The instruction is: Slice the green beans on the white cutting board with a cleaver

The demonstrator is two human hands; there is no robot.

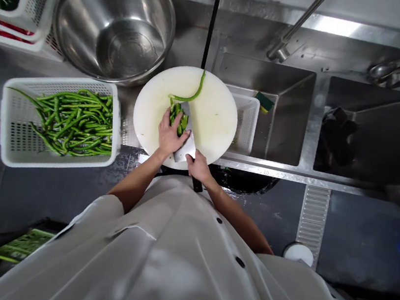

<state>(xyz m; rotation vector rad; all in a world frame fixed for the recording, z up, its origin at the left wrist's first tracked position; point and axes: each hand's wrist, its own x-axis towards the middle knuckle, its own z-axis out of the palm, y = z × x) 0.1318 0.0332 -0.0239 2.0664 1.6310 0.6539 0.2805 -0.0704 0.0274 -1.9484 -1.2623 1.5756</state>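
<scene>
My right hand (pixel 198 166) grips the handle of a cleaver (pixel 186 149), whose broad blade lies tilted over a round white cutting board (pixel 217 122). Cut green chili pepper pieces (pixel 183 124) are bunched against the left side of the blade. My left hand (pixel 171 133) is curled over these pieces from the left, its thumb reaching to the blade. Just beyond them a long, curved whole green chili pepper (pixel 195 93) lies on the board, its upper tip at the far rim. My left palm and fingers hide some of the pieces.
On the left stands a white basket (pixel 14 136) of whole green chili peppers, with a large steel bowl (pixel 117 24) behind it. Stacked white baskets (pixel 44 4) fill the far left corner. Right of the board are a sink (pixel 290 113), another white basket (pixel 250 127) and a sponge (pixel 264 102).
</scene>
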